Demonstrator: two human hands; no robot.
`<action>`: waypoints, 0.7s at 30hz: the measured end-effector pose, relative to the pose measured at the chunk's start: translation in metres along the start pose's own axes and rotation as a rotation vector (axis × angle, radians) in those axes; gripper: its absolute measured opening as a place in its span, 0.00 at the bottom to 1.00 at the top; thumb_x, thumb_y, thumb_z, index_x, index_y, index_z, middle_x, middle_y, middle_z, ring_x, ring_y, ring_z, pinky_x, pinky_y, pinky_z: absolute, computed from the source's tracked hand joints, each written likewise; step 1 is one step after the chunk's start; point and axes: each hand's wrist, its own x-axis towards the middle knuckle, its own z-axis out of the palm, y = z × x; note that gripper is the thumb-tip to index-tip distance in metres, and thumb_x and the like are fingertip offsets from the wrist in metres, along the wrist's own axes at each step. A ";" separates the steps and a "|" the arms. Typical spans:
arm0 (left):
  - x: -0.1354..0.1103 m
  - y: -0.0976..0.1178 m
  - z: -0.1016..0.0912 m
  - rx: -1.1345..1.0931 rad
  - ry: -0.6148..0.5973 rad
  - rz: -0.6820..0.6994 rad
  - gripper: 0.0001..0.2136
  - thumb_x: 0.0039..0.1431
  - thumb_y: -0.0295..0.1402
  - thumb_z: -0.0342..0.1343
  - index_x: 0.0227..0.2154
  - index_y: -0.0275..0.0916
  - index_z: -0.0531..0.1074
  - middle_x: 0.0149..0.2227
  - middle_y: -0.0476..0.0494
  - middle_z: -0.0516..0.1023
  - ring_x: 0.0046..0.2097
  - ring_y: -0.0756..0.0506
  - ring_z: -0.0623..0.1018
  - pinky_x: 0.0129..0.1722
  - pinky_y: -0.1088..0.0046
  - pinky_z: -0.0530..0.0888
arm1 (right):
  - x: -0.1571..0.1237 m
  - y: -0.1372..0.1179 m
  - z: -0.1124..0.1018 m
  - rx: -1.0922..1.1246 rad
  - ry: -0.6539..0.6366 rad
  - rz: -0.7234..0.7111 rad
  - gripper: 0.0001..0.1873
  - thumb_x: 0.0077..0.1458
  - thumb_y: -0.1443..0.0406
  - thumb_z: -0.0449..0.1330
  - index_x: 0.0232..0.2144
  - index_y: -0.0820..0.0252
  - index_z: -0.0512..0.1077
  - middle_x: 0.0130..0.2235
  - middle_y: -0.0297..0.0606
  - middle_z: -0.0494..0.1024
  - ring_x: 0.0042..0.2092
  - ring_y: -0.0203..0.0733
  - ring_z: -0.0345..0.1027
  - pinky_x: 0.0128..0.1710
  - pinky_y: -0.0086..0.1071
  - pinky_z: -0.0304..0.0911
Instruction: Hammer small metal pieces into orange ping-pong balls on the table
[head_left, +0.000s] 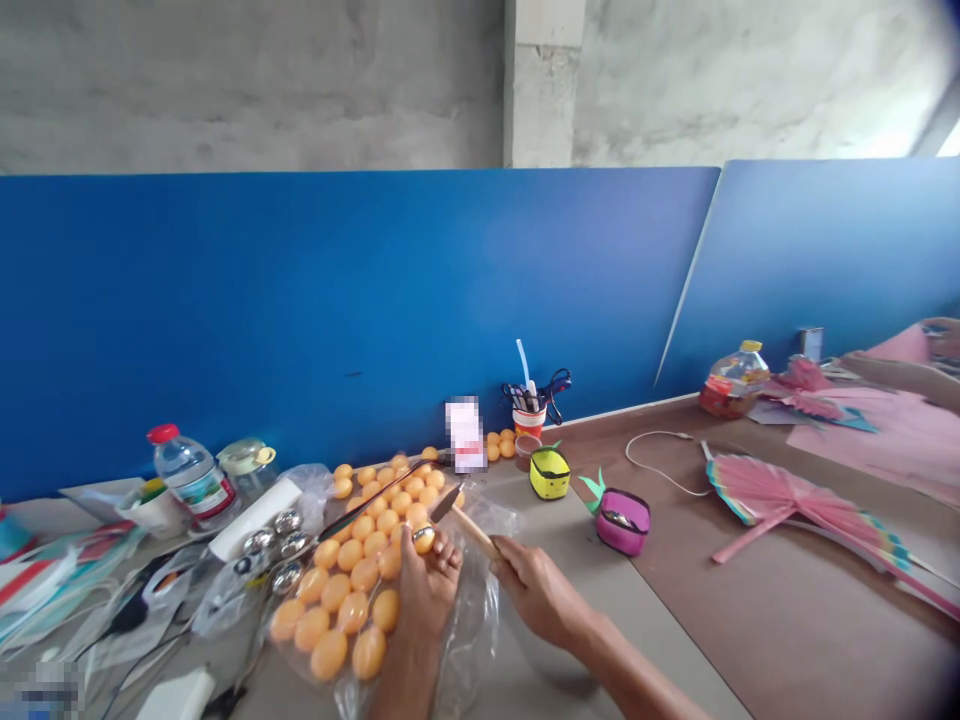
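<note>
My left hand [431, 590] is closed around an orange ball [424, 540] that has a dark and pale band on it. In my right hand [544, 590] is a wooden-handled brush [472, 530]. Its dark, tapered head points up and left, just above the ball; whether the two touch I cannot tell. Beneath and left of my left hand lies a clear plastic bag [491, 600] with many orange balls [352, 612] in and around it.
A yellow pouch [550, 474] and a purple pouch [624, 522] with green leaves stand right of my hands. Shiny metal balls [286, 577], a red-capped bottle [193, 480] and cables lie left. A cup of pens [529, 415] stands behind; pink fans [795, 500] lie right.
</note>
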 end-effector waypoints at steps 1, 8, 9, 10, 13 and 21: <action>0.000 0.000 0.000 0.000 0.017 -0.001 0.18 0.64 0.42 0.53 0.21 0.39 0.62 0.16 0.54 0.60 0.18 0.53 0.60 0.20 0.78 0.62 | -0.001 0.000 0.000 0.010 0.003 -0.007 0.11 0.63 0.66 0.48 0.38 0.60 0.70 0.29 0.36 0.75 0.28 0.37 0.64 0.28 0.28 0.50; 0.001 0.000 0.000 0.007 0.067 0.005 0.19 0.61 0.45 0.56 0.21 0.41 0.59 0.17 0.55 0.59 0.19 0.54 0.60 0.20 0.77 0.63 | -0.003 0.000 0.007 -0.055 -0.004 -0.044 0.10 0.61 0.67 0.49 0.36 0.59 0.71 0.30 0.38 0.77 0.29 0.38 0.66 0.28 0.28 0.49; 0.002 0.000 -0.001 0.001 0.042 0.001 0.19 0.61 0.45 0.56 0.21 0.41 0.59 0.17 0.55 0.59 0.18 0.54 0.59 0.20 0.77 0.63 | -0.003 0.000 0.007 -0.041 0.015 -0.047 0.11 0.62 0.67 0.48 0.38 0.59 0.70 0.30 0.38 0.77 0.29 0.38 0.66 0.28 0.28 0.50; 0.003 0.000 -0.001 -0.001 0.021 -0.006 0.19 0.61 0.45 0.55 0.21 0.41 0.58 0.17 0.55 0.59 0.18 0.54 0.59 0.20 0.77 0.63 | -0.002 0.001 0.007 -0.040 0.031 -0.044 0.11 0.62 0.66 0.48 0.39 0.59 0.70 0.30 0.39 0.78 0.29 0.38 0.67 0.28 0.28 0.50; 0.004 0.000 -0.003 0.005 0.003 -0.036 0.18 0.62 0.43 0.55 0.21 0.40 0.58 0.17 0.55 0.59 0.19 0.54 0.60 0.21 0.77 0.65 | 0.000 0.002 0.006 -0.088 0.019 -0.018 0.10 0.61 0.67 0.49 0.37 0.59 0.71 0.30 0.39 0.78 0.30 0.39 0.68 0.29 0.28 0.50; 0.007 0.000 -0.008 -0.031 -0.012 -0.027 0.17 0.59 0.43 0.58 0.22 0.41 0.59 0.17 0.56 0.58 0.18 0.54 0.58 0.20 0.77 0.62 | 0.001 0.005 0.008 -0.041 0.037 -0.014 0.11 0.62 0.66 0.48 0.38 0.61 0.71 0.29 0.39 0.77 0.29 0.39 0.67 0.29 0.29 0.51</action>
